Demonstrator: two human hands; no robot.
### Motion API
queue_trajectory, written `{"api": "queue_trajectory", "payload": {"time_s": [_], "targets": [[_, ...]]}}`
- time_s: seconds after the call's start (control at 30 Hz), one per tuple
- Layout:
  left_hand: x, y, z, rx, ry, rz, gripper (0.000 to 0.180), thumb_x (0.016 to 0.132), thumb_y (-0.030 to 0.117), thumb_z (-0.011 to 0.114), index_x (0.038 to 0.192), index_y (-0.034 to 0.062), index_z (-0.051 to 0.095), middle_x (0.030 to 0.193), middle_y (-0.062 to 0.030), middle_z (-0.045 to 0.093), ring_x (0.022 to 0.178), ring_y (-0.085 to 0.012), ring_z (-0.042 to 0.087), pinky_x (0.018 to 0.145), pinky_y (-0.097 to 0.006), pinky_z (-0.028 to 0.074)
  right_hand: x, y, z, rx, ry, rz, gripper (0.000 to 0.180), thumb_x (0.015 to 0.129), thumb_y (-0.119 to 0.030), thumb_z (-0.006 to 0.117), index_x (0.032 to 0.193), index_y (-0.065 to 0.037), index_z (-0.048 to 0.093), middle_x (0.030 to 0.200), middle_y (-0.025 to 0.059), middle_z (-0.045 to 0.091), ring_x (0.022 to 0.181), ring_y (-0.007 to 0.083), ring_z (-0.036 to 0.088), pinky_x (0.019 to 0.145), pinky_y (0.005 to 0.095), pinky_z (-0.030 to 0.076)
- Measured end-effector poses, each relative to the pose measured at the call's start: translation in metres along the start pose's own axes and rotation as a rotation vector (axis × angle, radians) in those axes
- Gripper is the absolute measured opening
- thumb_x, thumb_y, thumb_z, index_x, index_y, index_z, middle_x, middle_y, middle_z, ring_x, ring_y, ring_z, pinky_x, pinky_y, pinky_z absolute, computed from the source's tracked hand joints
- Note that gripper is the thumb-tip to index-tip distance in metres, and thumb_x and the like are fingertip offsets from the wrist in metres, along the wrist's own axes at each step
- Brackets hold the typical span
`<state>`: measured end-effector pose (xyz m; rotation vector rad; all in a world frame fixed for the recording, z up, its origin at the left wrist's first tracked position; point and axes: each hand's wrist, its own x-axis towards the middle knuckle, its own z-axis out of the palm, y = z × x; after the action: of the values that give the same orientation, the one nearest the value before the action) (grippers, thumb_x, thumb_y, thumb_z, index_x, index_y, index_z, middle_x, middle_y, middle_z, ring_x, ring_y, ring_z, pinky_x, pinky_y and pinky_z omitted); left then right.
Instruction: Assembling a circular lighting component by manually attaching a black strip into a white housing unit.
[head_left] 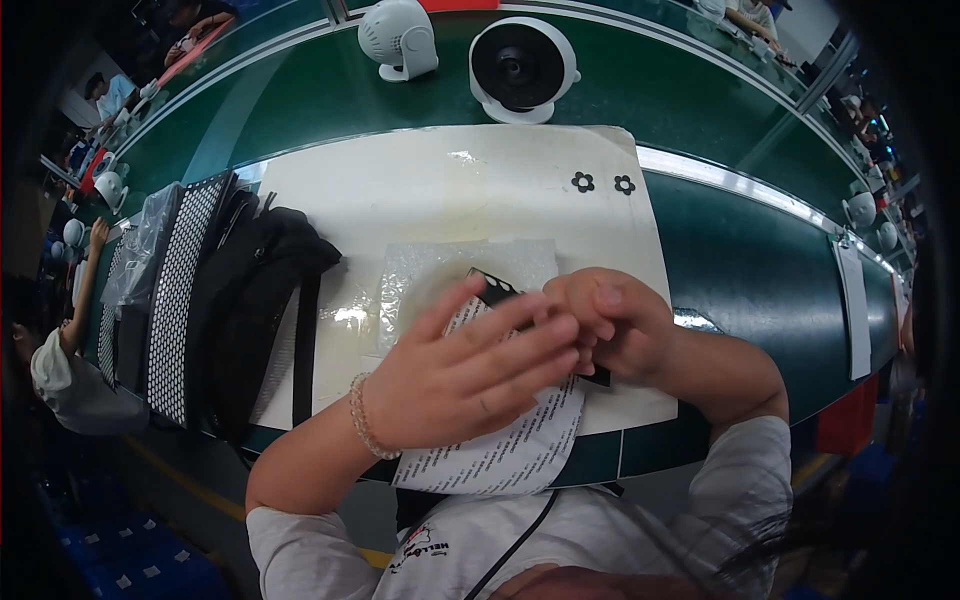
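Note:
My left hand [470, 375], with a beaded bracelet at the wrist, reaches across in front of me with its fingers stretched out and slightly blurred. Its fingertips come close to my right hand [615, 322], whose fingers are curled together. Whatever the right fingers hold, if anything, is hidden. Under both hands lies a black strip with white cut-out shapes [492, 288], mostly covered by the fingers. A white backing sheet with rows of small print [500, 455] hangs toward my lap below them. Bubble wrap [405, 285] lies flat beneath, on a cream board [380, 180].
Black fabric pieces [265, 260] and white-dotted black strips [185, 300] are piled at left, beside clear plastic [140, 265]. Two black flower shapes [583, 183] sit on the board. Beyond stand two white cameras [520, 70]. Another person [85, 375] works at far left.

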<state>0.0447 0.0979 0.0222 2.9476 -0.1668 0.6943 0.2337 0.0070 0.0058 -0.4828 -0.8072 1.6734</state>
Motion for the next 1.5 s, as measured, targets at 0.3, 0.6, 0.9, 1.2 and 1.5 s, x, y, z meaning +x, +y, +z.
{"api": "queue_trajectory", "payload": {"time_s": [0.3, 0.6, 0.9, 1.2, 1.5], "targets": [[-0.010, -0.029, 0.006, -0.471, 0.084, -0.512, 0.033, 0.084, 0.024, 0.049, 0.109, 0.0034, 0.053, 0.119, -0.0176, 0.049, 0.108, -0.0308, 0.048, 0.099, -0.045, 0.027, 0.005, 0.001, 0.003, -0.150, -0.139, 0.020, 0.034, 0.086, -0.030, 0.044, 0.060, -0.008, 0.039, 0.065, 0.0045, 0.040, 0.056, 0.0152, 0.044, 0.050, 0.0258, 0.039], [-0.006, -0.023, 0.007, -0.614, 0.053, -0.506, 0.033, 0.077, 0.023, 0.062, 0.101, 0.0030, 0.053, 0.097, -0.0122, 0.055, 0.084, -0.0265, 0.056, 0.073, -0.030, 0.045, 0.024, -0.019, -0.044, -0.391, 0.320, -0.143, 0.024, 0.087, -0.023, 0.039, 0.070, -0.006, 0.045, 0.072, 0.0065, 0.048, 0.065, 0.0166, 0.048, 0.060, 0.0274, 0.042], [-0.005, -0.026, -0.003, -0.680, -0.109, -0.503, 0.042, 0.071, 0.022, 0.068, 0.104, 0.0038, 0.051, 0.098, -0.0128, 0.052, 0.089, -0.0267, 0.053, 0.077, -0.031, 0.044, 0.067, -0.027, -0.076, -1.509, 0.515, -0.054, 0.029, 0.083, -0.017, 0.053, 0.108, -0.004, 0.051, 0.113, 0.0083, 0.049, 0.110, 0.0207, 0.044, 0.092, 0.0311, 0.036], [-0.016, -0.037, -0.003, -0.710, -0.250, -0.380, 0.041, 0.074, 0.022, 0.065, 0.107, 0.0043, 0.049, 0.098, -0.0130, 0.051, 0.090, -0.0302, 0.052, 0.077, -0.033, 0.043, 0.191, -0.053, -0.145, -1.356, 0.825, -0.122, 0.078, 0.071, -0.031, 0.067, 0.130, 0.002, 0.028, 0.131, 0.0223, 0.035, 0.120, 0.0303, 0.037, 0.098, 0.0333, 0.032], [-0.013, -0.032, -0.004, -0.675, -0.325, -0.403, 0.037, 0.075, 0.018, 0.061, 0.106, 0.0053, 0.045, 0.096, -0.0110, 0.050, 0.088, -0.0283, 0.052, 0.074, -0.035, 0.044, 0.251, -0.070, -0.170, -1.487, 1.297, -0.033, 0.076, 0.063, -0.036, 0.071, 0.120, -0.002, 0.035, 0.111, 0.0152, 0.056, 0.102, 0.0290, 0.054, 0.088, 0.0373, 0.039]]}}
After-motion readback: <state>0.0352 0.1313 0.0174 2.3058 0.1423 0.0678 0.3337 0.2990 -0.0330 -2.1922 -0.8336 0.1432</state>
